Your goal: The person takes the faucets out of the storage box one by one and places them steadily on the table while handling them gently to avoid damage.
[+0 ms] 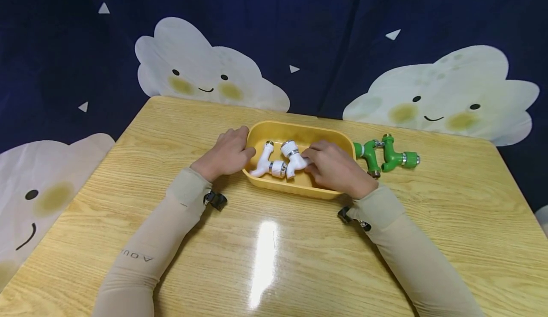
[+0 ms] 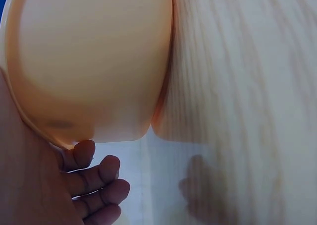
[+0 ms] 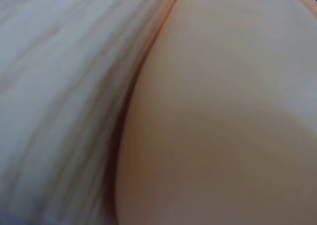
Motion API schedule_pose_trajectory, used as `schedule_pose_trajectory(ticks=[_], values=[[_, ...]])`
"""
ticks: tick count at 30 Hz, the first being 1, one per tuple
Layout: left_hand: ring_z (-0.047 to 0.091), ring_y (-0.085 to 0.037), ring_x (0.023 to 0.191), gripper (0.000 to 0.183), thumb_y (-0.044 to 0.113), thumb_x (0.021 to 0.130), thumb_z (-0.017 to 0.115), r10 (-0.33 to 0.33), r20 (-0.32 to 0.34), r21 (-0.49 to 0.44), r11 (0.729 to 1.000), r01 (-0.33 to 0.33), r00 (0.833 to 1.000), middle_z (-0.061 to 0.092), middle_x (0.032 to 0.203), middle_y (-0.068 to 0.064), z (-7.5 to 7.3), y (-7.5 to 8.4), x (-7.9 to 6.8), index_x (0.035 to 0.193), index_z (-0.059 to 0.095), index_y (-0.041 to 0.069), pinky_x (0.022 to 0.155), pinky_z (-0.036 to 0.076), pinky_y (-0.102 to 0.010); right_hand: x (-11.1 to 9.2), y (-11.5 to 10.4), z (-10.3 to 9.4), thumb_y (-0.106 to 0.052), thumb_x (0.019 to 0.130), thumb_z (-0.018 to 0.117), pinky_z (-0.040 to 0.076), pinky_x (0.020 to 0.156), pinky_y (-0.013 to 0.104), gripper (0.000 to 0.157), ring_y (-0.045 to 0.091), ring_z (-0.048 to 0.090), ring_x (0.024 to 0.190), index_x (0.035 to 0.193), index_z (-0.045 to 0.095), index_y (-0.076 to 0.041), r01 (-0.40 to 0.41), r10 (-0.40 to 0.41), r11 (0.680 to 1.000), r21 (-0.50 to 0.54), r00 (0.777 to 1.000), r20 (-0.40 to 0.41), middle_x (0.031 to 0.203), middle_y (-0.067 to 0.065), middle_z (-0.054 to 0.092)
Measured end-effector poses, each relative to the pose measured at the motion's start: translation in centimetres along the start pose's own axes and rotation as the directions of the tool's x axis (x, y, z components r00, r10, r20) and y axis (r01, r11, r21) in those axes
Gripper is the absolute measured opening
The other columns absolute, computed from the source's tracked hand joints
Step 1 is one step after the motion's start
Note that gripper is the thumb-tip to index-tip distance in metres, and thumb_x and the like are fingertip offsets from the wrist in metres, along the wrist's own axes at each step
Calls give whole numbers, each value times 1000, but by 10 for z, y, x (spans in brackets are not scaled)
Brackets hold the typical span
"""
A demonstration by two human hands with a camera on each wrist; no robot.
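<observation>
A yellow plastic basin [image 1: 291,189] stands on the table with two white taps in it. My left hand [image 1: 229,153] grips the basin's left end, thumb over the rim; in the left wrist view its curled fingers [image 2: 106,185] are by the outer wall [image 2: 94,71]. My right hand [image 1: 336,167] reaches into the basin and pinches the right-hand white tap [image 1: 294,158] by its pipe end, which the fingers partly hide. To its left lies the other white tap [image 1: 266,162]. Only the basin's outer wall [image 3: 213,126] and the table fill the right wrist view.
Two green taps lie on the wooden table [image 1: 274,241] right of the basin: one green tap [image 1: 370,158] close by its right end, the other green tap [image 1: 396,155] farther right. A dark blue curtain [image 1: 317,36] with clouds hangs behind the table's back edge.
</observation>
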State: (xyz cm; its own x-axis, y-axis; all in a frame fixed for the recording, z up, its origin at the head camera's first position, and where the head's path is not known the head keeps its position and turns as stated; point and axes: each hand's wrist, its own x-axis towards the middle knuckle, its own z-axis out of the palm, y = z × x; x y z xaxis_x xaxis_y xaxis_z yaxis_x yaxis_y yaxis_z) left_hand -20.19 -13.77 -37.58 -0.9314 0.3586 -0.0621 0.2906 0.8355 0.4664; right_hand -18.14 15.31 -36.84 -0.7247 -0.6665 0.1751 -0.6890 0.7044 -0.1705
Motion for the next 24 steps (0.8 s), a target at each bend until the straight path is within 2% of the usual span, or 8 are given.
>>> schedule_pose_trajectory(ticks=[24], values=[[42,-30,87,23,28,99,43,-3,-6,3,1000,3,1000,47,88,-10,1,-1,0,105,48,7,80,30,-36,0,0,1,-12,93,74,55,98,46,26,33,67,108,116,73,1,-12,11,1000,-11,998,-69,115,17,73]])
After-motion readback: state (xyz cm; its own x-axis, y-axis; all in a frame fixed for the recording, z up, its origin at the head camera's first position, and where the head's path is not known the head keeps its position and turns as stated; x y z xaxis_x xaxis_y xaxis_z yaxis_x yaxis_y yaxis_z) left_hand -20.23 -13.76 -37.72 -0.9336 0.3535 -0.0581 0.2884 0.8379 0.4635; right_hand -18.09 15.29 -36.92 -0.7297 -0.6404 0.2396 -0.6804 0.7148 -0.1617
